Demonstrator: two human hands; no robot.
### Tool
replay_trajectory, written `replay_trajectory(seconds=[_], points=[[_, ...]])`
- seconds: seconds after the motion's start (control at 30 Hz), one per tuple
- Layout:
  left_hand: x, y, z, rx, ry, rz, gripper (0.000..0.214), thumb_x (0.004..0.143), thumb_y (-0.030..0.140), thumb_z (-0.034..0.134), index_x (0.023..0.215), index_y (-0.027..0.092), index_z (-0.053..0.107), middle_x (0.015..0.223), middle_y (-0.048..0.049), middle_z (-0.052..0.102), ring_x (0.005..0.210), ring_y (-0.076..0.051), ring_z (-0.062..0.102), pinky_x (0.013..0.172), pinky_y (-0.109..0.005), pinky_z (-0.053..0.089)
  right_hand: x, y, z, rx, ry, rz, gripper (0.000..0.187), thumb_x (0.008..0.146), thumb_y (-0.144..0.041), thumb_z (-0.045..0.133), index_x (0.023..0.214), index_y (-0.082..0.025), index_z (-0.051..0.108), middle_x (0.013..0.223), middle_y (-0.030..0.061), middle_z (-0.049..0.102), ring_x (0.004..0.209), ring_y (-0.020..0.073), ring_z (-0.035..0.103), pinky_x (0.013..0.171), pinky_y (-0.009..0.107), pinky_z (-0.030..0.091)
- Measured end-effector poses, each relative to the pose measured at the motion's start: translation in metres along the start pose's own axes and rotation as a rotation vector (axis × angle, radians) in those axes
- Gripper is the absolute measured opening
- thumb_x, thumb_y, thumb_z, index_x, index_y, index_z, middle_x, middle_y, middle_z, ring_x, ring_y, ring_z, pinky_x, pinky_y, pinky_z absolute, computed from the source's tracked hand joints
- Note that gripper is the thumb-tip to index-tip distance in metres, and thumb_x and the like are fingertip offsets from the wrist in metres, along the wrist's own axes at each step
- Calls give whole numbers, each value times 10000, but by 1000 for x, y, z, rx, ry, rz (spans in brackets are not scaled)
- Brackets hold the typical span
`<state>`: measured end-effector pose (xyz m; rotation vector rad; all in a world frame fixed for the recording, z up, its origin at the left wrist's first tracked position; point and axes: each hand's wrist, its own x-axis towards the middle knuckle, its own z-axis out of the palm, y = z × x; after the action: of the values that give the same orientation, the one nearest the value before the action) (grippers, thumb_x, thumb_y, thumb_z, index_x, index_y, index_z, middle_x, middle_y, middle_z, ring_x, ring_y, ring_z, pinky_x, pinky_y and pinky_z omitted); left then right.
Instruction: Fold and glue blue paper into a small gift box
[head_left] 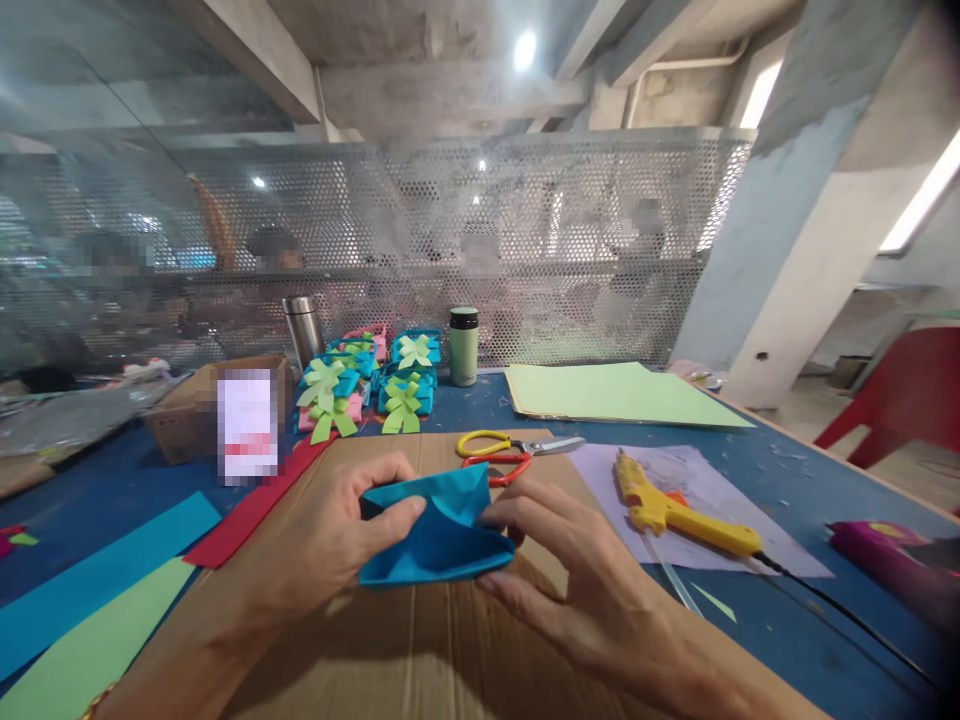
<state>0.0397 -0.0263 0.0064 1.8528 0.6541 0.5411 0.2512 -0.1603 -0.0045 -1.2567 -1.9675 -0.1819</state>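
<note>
A folded blue paper pouch [442, 545], its mouth gaping toward me, is held above the brown cardboard sheet [420, 660]. My left hand [360, 515] pinches its left side, thumb on the front and fingers behind. On the right, my right hand [555, 560] grips the pouch's edge between thumb and fingers. Just beyond the pouch lie scissors [499, 455] with one yellow and one red handle, blades pointing right. A yellow hot glue gun [682, 515] rests on a pale purple sheet [720, 465] to the right, a clear glue stick beneath it.
Blue, red and green paper strips [112, 570] lie at left. Finished blue and pink pouches with green bows [405, 390] stand at the back, near a green tumbler [464, 350] and a steel flask [304, 325]. Green paper sheets [622, 390] and a cardboard box [180, 410] flank them.
</note>
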Motion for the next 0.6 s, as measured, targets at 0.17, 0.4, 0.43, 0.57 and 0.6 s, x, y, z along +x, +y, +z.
replay_trajectory(seconds=[0.17,0.4,0.43,0.57,0.6], points=[[1,0,-2,-58,20,19,290,894,476,619,853,195,566,728,37,512,627,-102,444,556,-208,389,4,-3,1,-84,-4,-89,191,884,-221,652,1067,-183,612,1039,89,684,919,221,616,792,369,489],[0,2,-2,-26,103,74,252,878,463,630,890,213,652,780,8,595,691,-135,511,604,-225,457,12,-6,-3,-232,26,-205,119,942,-226,571,1001,-153,645,838,63,682,696,181,542,658,361,391],[0,1,-3,-14,106,94,238,880,456,633,900,220,659,785,9,608,697,-135,521,609,-222,461,12,-6,-3,-241,33,-210,123,947,-219,564,1008,-149,645,832,60,679,691,178,538,658,359,390],[-1,-1,-6,24,56,177,189,897,416,628,900,235,682,868,-4,674,761,-147,573,650,-222,481,8,-6,-2,-226,67,-206,84,930,-201,608,962,-129,636,808,55,662,708,175,541,685,348,415],[-1,1,-6,17,42,182,192,896,413,627,890,232,688,891,-11,687,766,-149,582,650,-224,484,8,-7,-2,-213,81,-193,89,922,-202,623,965,-125,633,811,57,659,725,179,547,699,345,428]])
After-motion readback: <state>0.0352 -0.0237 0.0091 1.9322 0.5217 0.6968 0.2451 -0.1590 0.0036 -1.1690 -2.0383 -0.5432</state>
